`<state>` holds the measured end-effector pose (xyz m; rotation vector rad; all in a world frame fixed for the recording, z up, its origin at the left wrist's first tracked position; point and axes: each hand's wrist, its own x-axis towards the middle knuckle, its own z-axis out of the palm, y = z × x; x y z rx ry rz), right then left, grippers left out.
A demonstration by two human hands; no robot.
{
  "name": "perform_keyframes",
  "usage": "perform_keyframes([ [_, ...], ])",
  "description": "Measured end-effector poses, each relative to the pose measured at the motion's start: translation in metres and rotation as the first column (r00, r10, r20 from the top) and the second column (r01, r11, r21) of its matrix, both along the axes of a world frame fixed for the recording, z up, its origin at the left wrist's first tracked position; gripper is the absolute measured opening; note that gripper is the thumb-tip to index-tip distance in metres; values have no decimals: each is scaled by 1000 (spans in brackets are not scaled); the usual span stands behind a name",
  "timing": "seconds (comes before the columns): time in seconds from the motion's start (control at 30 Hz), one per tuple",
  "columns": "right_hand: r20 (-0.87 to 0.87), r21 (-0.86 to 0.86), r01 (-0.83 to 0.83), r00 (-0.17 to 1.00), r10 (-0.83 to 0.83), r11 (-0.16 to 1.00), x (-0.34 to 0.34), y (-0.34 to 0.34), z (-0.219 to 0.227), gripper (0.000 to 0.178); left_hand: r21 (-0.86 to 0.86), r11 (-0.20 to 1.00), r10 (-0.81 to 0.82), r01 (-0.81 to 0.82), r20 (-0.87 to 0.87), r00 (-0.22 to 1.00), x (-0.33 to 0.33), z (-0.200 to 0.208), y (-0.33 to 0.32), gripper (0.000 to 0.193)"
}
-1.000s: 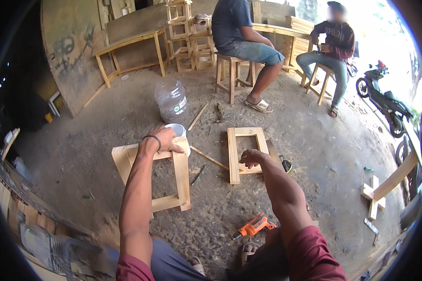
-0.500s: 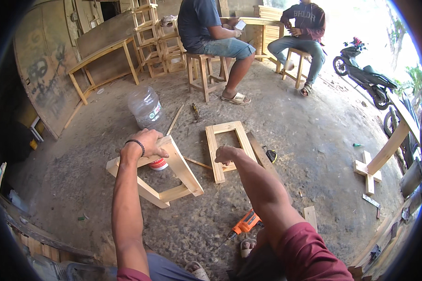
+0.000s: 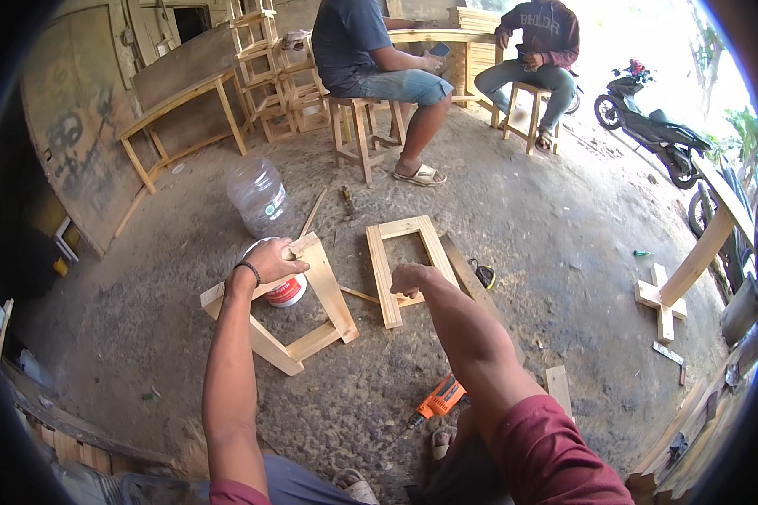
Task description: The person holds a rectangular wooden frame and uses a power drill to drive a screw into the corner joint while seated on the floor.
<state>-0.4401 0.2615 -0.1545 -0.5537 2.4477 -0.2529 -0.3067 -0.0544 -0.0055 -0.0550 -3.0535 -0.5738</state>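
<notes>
My left hand [image 3: 275, 261] is closed around the top corner of a pale wooden frame [image 3: 314, 341], which stands tilted on the concrete. Behind that frame is a small white tub with a red label [image 3: 288, 291], partly covered by the hand and wood. A second rectangular wooden frame [image 3: 430, 244] lies flat to the right. Over its near part is my right hand [image 3: 414, 279], fingers curled in; whatever they hold, if anything, is hidden. An orange power drill [image 3: 439, 397] lies by my feet, its bit pointing to the lower left.
A big clear plastic bottle [image 3: 258, 199] stands beyond the frames. A plank [image 3: 472, 282] and a tape measure [image 3: 483, 273] lie to the right. Farther right is a cross-footed wooden stand [image 3: 664, 303]. Two people sit on wooden stools [image 3: 364, 139] at the back; a motorbike [image 3: 655, 126] is parked outside.
The left frame has swung slightly, its near right corner shifting left, with my left hand still gripping it. My right hand stays over the flat frame. The seated person's phone has turned.
</notes>
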Motion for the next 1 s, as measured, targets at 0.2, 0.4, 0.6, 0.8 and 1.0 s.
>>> perform_keyframes([
  [0.2,4,-8,16,1000,-16,1000,-7,-4,-15,31,57,998,13,-20,109,994,1,11,11,56],
  [0.4,29,15,-26,999,25,1000,-3,-12,-10,31,-41,999,36,-33,88,995,-5,4,2,56],
  [0.6,32,-1,0,999,0,1000,15,-18,5,32,9,995,99,-99,27,995,-2,-3,-3,55],
  [0.8,10,-38,-4,1000,5,999,1,-11,-8,30,-6,998,55,-55,69,996,-6,4,2,54],
  [1.0,35,62,-8,999,6,998,-3,-13,-3,31,36,998,41,-43,42,998,-1,5,6,71],
])
